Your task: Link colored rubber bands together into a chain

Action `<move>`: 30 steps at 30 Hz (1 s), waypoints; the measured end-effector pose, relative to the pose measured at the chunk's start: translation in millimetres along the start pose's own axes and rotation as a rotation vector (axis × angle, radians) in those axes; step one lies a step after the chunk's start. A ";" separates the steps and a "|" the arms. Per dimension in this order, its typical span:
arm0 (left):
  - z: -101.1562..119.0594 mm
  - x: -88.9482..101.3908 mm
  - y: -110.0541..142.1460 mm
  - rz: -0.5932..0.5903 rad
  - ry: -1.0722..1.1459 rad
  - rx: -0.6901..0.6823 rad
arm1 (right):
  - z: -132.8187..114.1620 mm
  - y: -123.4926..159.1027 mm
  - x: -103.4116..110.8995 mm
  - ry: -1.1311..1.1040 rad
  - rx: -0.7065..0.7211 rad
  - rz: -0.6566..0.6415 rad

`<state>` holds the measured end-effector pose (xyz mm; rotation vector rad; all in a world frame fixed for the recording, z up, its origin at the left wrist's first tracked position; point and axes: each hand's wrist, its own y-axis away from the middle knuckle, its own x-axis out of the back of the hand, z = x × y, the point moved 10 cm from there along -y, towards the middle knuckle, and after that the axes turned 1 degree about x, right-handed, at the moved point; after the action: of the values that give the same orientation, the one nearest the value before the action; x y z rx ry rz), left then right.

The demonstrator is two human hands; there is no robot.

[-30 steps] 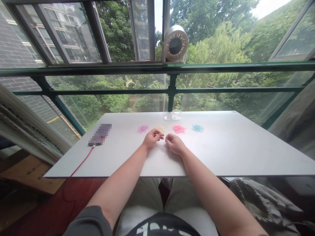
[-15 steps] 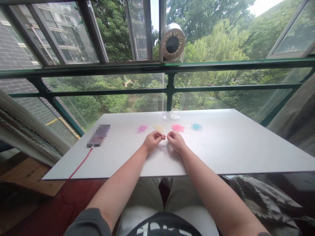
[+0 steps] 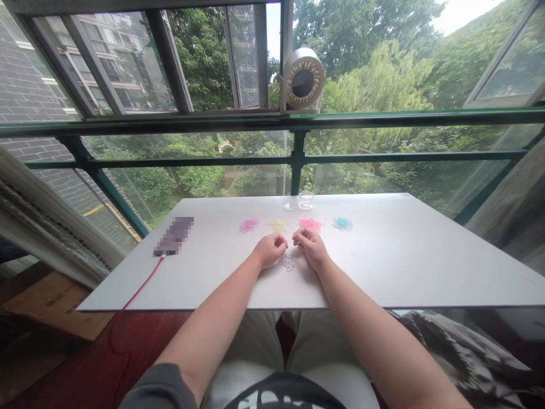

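Observation:
My left hand [image 3: 271, 250] is closed, its thumb pressed to the curled fingers. Facing it a small gap away, my right hand [image 3: 310, 246] is pinched with thumb and forefinger together. Whatever either holds is too small to make out. Between and just below them lies a small mixed-colour cluster of thin looped pieces [image 3: 289, 263], partly hidden. Beyond the hands sit piles of similar thin pieces in a row: purple [image 3: 248, 226], pale yellow [image 3: 277, 225], pink [image 3: 310, 224] and teal [image 3: 343, 223]. The pink pile is closest to my right fingers.
Two clear round containers [image 3: 305, 203] stand at the white table's [image 3: 404, 255] far edge. A pixelated phone-like device [image 3: 174, 236] with a red cable [image 3: 142, 284] lies at left. Behind the table runs a green railing [image 3: 238, 122], with a round silver fan-like device [image 3: 303, 79] above.
My left fingers have curled in more, and both hands sit slightly lower, uncovering more of the yellow pile. The whole view has shifted a little.

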<state>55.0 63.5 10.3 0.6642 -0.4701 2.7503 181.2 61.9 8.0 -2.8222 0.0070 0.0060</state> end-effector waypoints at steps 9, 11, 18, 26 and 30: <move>-4.0 0.6 -1.9 0.012 0.040 0.003 | 3.7 1.5 -2.7 -0.044 -0.022 -0.002; -3.7 -0.2 -1.8 0.010 0.042 0.001 | 5.4 1.1 -1.1 -0.035 -0.021 0.022; -2.1 -0.4 -1.4 0.011 0.080 -0.023 | 5.7 1.0 0.2 -0.013 -0.008 0.045; -10.3 2.5 -2.2 0.063 0.193 0.051 | -3.5 4.4 -10.3 -0.105 -0.030 -0.048; -14.6 6.7 -5.5 0.108 0.268 0.084 | -3.5 6.2 -14.6 -0.141 -0.063 -0.095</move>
<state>45.4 75.2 2.6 0.2874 -0.3403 2.9161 166.6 55.0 9.4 -2.8747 -0.1622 0.1871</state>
